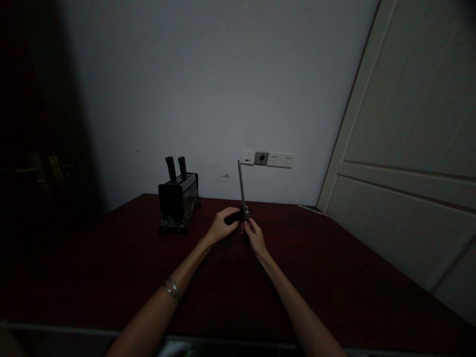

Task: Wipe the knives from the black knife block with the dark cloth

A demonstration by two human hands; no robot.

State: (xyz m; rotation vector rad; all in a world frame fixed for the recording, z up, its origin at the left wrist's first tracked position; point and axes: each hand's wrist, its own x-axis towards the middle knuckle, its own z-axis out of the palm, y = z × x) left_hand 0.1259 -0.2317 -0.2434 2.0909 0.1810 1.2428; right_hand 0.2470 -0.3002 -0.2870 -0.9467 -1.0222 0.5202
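My left hand [222, 224] and my right hand [254, 234] meet over the dark red table [111, 277], both closed round the dark handle of a knife [241, 188]. Its thin grey blade stands almost upright, seen edge-on, rising toward the wall sockets. A bracelet [172, 289] sits on my left wrist. To the left of my hands stands a black knife block [178, 201] with two black handles sticking out of its top.
A white wall with a row of sockets [267, 158] runs behind the table. A pale panelled door [409, 163] is at the right. The left side of the room is dark.
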